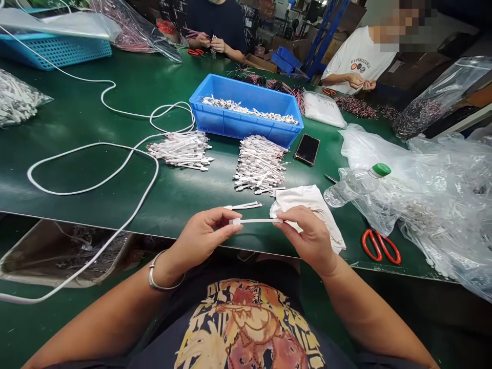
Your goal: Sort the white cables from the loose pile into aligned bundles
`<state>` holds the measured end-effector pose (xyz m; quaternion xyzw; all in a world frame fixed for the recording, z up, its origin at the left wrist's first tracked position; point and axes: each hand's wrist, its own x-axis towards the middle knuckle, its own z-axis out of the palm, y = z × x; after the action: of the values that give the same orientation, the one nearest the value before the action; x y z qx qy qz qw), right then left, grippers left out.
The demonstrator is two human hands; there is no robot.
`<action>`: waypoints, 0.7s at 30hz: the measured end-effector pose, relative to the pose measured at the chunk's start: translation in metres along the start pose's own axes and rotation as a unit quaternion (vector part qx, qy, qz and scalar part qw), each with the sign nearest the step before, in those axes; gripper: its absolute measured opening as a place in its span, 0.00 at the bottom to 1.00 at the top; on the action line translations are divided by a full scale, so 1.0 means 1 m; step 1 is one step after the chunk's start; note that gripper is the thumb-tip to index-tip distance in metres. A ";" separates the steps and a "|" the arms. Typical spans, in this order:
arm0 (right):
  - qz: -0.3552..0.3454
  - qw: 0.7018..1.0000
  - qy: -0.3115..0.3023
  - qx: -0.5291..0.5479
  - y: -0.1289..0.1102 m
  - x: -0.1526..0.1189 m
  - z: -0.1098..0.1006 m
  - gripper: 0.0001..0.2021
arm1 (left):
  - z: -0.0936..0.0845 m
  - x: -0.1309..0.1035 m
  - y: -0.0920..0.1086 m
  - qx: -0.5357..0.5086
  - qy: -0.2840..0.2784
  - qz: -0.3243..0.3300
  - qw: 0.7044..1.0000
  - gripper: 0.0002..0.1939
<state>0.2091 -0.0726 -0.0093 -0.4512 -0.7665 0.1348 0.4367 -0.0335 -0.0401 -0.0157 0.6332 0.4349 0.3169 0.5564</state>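
Observation:
A short white cable with a connector at its end (258,221) stretches level between my two hands, just above the table's front edge. My left hand (207,230) pinches its left end at the white connector. With thumb and fingers, my right hand (307,233) grips the other end. Just beyond lie a few more white cables (248,206), partly behind my left fingers. Farther back are two heaps of similar cables, a left heap (182,149) and a right heap (261,164). A white cloth (303,197) lies partly behind my right hand.
Behind the heaps stands a blue bin (246,123) of white pieces. A phone (307,149), a clear bottle (351,187), red-handled scissors (380,247) and plastic bags (434,200) lie rightward. A long white cord (92,145) loops leftward. Two people work across the green table (126,179).

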 end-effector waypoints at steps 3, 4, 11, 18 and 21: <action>0.016 1.000 -0.008 0.011 0.002 -0.001 0.001 0.12 | -0.001 0.000 0.000 -0.001 0.004 -0.001 1.000 0.13; 0.022 1.000 -0.009 0.016 0.002 -0.001 0.001 0.12 | -0.001 0.000 0.000 -0.001 0.005 -0.001 1.000 0.13; 0.157 0.981 -0.052 0.099 -0.004 0.000 -0.002 0.04 | -0.006 -0.001 0.010 -0.055 -0.050 -0.072 0.995 0.14; 0.276 0.942 -0.112 0.158 -0.009 0.007 -0.003 0.13 | -0.008 0.001 0.010 -0.159 -0.102 -0.132 0.973 0.15; 0.300 0.934 -0.133 0.143 -0.005 0.010 0.001 0.15 | -0.009 -0.001 0.011 -0.089 -0.107 -0.119 0.983 0.18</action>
<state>0.2037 -0.0675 -0.0013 -0.5706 -0.6191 0.4268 0.3302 -0.0396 -0.0374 -0.0031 0.5553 0.4148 0.2162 0.6877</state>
